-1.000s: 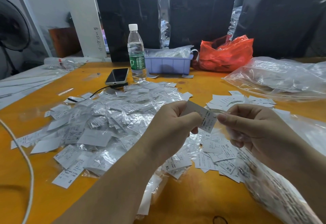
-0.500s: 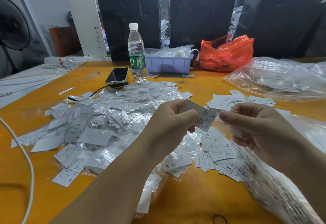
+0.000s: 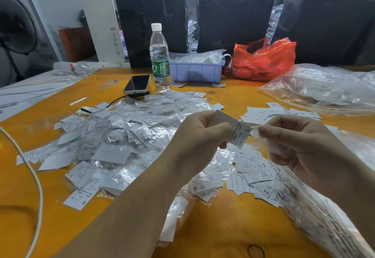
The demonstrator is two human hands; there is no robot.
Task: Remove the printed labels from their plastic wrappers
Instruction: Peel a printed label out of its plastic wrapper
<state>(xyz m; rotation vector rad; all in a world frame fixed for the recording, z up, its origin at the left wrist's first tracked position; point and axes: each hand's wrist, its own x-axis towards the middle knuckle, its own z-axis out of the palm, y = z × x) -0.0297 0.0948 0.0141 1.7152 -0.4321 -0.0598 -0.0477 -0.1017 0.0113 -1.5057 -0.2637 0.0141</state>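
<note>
1. Hands meet above the orange table (image 3: 233,223): we see the left hand (image 3: 199,136) with fingers curled, pinching a white printed paper label marked "L" (image 3: 239,133) between thumb and fingers, so its grip is closed on that label.
2. We see the label held tilted in the air, its printed end pointing toward the right hand (image 3: 300,144), above the loose labels on the table.
3. We see the right hand with thumb and forefinger pressed together on a thin clear plastic wrapper (image 3: 256,133), just beside the label's free end; the film is faint, and we cannot tell whether it still covers any of the label.
4. We see a wide heap of crumpled clear wrappers and wrapped white labels (image 3: 125,136) lying on the table to the left of the hands.
5. We see a smaller spread of bare white size labels (image 3: 255,172), marked XS, XL and the like, lying under and between the hands.
6. We see another flat group of white labels (image 3: 263,113) farther back, near a large clear plastic bag (image 3: 324,87) at the right.
7. We see a clear plastic water bottle with a green band and white cap (image 3: 159,58) standing upright behind the heap, a dark smartphone (image 3: 138,84) just beside it, a lilac plastic tray (image 3: 196,72) on its other side, and a red plastic bag (image 3: 263,58) beyond that.
8. We see a white cable (image 3: 38,192) curving across the table's left edge.
</note>
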